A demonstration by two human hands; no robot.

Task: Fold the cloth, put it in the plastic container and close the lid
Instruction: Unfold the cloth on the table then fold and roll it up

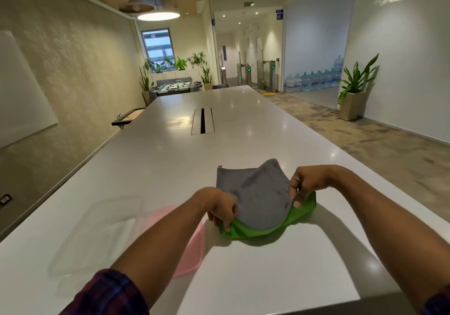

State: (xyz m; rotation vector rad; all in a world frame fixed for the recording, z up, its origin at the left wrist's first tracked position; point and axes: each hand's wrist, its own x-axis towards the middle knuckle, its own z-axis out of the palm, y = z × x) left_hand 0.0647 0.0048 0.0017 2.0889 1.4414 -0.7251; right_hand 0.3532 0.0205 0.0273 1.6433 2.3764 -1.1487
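Long white glossy bench (170, 168), shot from the near end. Two-sided cloth, grey on one face and bright green on the other (258, 193), lying close to the near right corner, grey face up, far edge flat on the bench and near edge lifted so the green underside shows in a curve. Left hand (222, 209) pinching the near left corner of the cloth, grip closed down on the fabric between thumb and fingertips. Right hand (303, 181) doing the same at the near right corner, grip also tight on the fabric, held a bit higher than the left.

Clear see-through plastic container (97, 229) sitting toward the near left edge of the bench, open on top, pretty hard to make out against the white surface. Pale pink flat plastic lid (192, 246) lying just beside it on the right, between container and cloth, partly hidden under the left forearm. Dark plaid sleeve (109, 295) rolled up on the left arm. Dark slot with a cover plate (202, 121) further up the middle of the bench.
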